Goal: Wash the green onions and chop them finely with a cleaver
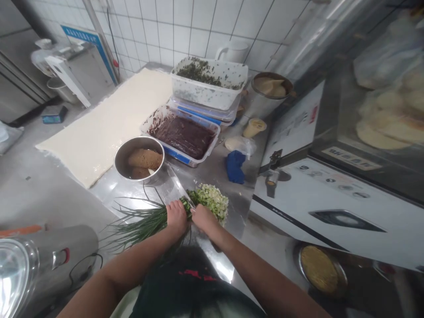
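**Head view: L hand [176, 217] clamps green onion bunch [142, 223], chopped heap just ahead**

L hand closed around bunch, fingers pressed together, stalks pinched into one tight bundle. Loose green tops fan out to the L of grip, cut end sits just R of it, touching chopped green onion pile [212, 201]. R hand [204, 219] right beside L, knuckles up, curled over sth; fingers hidden, so can't tell if it's spread or pinching. Shiny flat cleaver blade [172, 187] seems to run from under R hand, away from grip, but glare makes it hard to be sure.

Best handling, prob: keep squeeze firm near cut end, stalks lined up, fingertips tucked clear of blade edge.

Beyond grip: steel bowl of dough [139, 159], then tub of dark red paste [180, 137] and tub of chopped greens [208, 84]. Dough sheet [99, 128] up and L. Blue cloth [236, 167] up and R, on steel table [238, 207].
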Demonstrator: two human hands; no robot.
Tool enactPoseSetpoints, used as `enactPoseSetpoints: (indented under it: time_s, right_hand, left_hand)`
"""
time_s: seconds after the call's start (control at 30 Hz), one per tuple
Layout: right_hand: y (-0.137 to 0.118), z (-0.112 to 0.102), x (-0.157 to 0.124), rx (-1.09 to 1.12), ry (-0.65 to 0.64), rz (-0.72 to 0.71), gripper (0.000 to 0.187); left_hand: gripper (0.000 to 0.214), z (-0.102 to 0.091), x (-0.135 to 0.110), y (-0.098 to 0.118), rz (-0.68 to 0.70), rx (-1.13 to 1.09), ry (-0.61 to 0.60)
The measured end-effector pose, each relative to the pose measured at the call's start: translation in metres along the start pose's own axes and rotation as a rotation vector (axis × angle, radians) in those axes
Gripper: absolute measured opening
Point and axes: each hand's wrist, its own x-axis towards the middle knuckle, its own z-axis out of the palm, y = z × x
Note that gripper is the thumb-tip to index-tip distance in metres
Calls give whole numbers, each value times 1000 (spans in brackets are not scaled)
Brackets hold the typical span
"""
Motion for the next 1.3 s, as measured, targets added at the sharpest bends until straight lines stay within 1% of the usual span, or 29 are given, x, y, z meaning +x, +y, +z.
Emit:
enactPoseSetpoints:
  time_s: [0.07, 0.13, 0.2, 0.27, 0.33, 0.4, 0.43, 0.5, 0.57, 0.6, 0.67, 0.73, 0.8, 0.87, 0.97, 1.07, 1.13, 1.2, 1.3]
  right_hand:
    - [-3, 3, -1, 7, 38, -26, 35]
    - [8, 9, -11, -4, 10, -25, 34]
    - [27, 18, -27, -31, -33, 5, 34]
    - [43, 29, -41, -42, -26, 46, 35]
    - [49, 38, -47, -7, 9, 68, 36]
    - [48, 42, -45, 79, 8, 72, 40]
    - [47, 41, -42, 136, -6, 75, 43]
    - [45, 37, -39, 249, -30, 79, 50]
    - [47, 30, -42, 304, -10, 44, 54]
    - [49, 26, -47, 298, 7, 17, 55]
    - [54, 18, -62, 223, 43, -39, 53]
    - [57, 11, -77, 103, 88, -109, 48]
    - [59, 6, -89, -17, 112, -174, 43]
    - [60, 2, -95, -110, 93, -199, 40]
    - [63, 0, -94, -188, 48, -181, 40]
    - [64, -1, -87, -209, 22, -153, 41]
    - [60, -2, -80, -203, -10, -118, 40]
    - [48, -4, -69, -179, -39, -69, 38]
    - [20, -6, -43, -113, -65, -10, 36]
  left_hand:
    - [60, 0, -1, -1, 2, -16, 13]
    - [66, 1, -2, -3, 9, -24, 29]
    - [72, 2, -3, -4, 15, -24, 36]
    - [75, 2, -2, -4, 17, -20, 39]
    - [75, 2, -2, -4, 21, -19, 38]
    - [74, 0, -3, -4, 23, -24, 30]
    - [75, -1, -4, -4, 22, -27, 25]
    - [84, -4, -10, -3, 16, -18, 33]
    - [97, -6, -17, -2, -1, 16, 68]
    - [102, -6, -20, -2, -17, 36, 86]
    - [107, -6, -26, -2, -60, 57, 97]
    - [107, -7, -27, -2, -95, 43, 62]
    - [103, -8, -25, -3, -100, 18, 15]
    - [92, -9, -22, -5, -81, -3, -21]
    - [78, -11, -19, -7, -55, -18, -26]
    - [71, -10, -18, -8, -38, -2, -3]
    - [67, -8, -17, -8, -26, 12, -2]
    - [67, -6, -15, -7, -22, 24, -7]
    - [70, -5, -10, -7, -20, 32, -12]
